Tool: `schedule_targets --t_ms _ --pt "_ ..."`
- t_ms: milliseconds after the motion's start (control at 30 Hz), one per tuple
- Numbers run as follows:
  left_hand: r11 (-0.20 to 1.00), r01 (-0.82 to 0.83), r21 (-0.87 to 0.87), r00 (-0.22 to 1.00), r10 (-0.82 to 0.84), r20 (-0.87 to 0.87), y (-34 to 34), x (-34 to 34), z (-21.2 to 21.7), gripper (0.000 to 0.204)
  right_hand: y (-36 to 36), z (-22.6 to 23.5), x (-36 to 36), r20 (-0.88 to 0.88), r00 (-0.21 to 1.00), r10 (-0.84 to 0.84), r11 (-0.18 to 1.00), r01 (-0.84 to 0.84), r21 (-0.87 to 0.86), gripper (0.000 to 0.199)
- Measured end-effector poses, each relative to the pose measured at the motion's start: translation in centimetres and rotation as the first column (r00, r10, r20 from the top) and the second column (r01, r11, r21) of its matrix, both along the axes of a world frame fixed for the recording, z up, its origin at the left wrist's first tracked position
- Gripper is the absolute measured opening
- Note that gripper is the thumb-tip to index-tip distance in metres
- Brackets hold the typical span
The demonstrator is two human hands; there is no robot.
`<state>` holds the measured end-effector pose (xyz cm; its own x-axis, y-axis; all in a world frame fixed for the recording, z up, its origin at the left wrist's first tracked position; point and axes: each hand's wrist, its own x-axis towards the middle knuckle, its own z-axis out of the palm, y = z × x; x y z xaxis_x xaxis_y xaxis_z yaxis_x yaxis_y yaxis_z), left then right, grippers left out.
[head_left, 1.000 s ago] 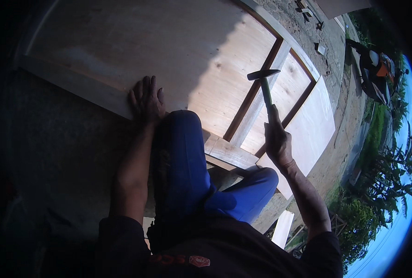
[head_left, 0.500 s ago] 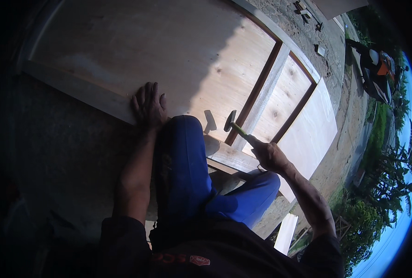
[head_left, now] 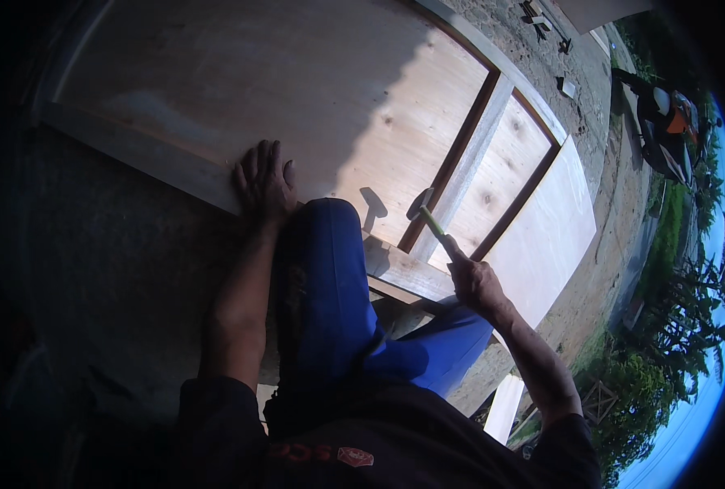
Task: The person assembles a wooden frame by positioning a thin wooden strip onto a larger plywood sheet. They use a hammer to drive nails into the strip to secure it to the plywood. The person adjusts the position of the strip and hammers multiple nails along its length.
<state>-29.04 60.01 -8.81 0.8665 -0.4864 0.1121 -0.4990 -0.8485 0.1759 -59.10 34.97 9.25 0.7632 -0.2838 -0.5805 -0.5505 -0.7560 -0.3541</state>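
Observation:
My right hand [head_left: 475,281] is closed around the yellow-green handle of a hammer [head_left: 431,218]. The dark hammer head is raised over a wooden frame with a plywood panel [head_left: 281,90], near the pale cross rail [head_left: 468,155]. Its shadow falls on the sunlit plywood to the left of it. Resting on the panel's near frame edge, my left hand [head_left: 263,181] is spread with its fingers pointing away from me and holds nothing. My knee in blue trousers [head_left: 322,261] is bent against the near edge, between the two hands.
A pale loose-looking board [head_left: 546,236] extends at the frame's right end. Past the far edge, tools [head_left: 539,20] and a small white block [head_left: 567,88] lie on the ground. A motorbike [head_left: 668,122] stands at the far right, with plants beyond. A narrow pale board [head_left: 503,407] lies at lower right.
My right hand and the hammer have shifted slightly right, the hand also a little nearer to me. The hammer's angle has changed. My left hand stays on the frame edge.

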Motion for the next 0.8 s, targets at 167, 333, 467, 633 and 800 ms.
schedule_targets --t_ms 167,333,467,633,800 --pt "1.0 -0.002 0.007 1.0 0.001 0.019 0.4 0.1 -0.3 0.05 -1.0 0.6 2.3 0.077 0.997 -0.01 0.997 0.003 0.083 0.061" --pt "1.0 0.003 0.002 1.0 -0.003 0.016 -0.1 -0.3 -0.3 0.05 0.5 -2.0 -3.4 -0.155 0.986 0.063 0.995 -0.049 0.092 0.062" --pt "1.0 -0.004 -0.009 1.0 0.004 -0.002 0.2 0.0 -0.2 0.049 -0.7 -1.9 -1.0 0.134 0.99 0.045 0.995 -0.056 0.079 0.063" --pt "1.0 0.01 -0.022 1.0 -0.01 0.016 -0.2 -0.2 0.4 0.049 1.4 -3.4 -5.0 -0.13 0.991 -0.018 0.997 0.027 0.068 0.068" --pt "0.999 0.019 -0.031 1.0 -0.018 0.022 0.2 0.1 0.7 0.052 1.0 -4.9 -4.1 0.294 0.953 -0.071 0.981 0.013 0.196 0.056"
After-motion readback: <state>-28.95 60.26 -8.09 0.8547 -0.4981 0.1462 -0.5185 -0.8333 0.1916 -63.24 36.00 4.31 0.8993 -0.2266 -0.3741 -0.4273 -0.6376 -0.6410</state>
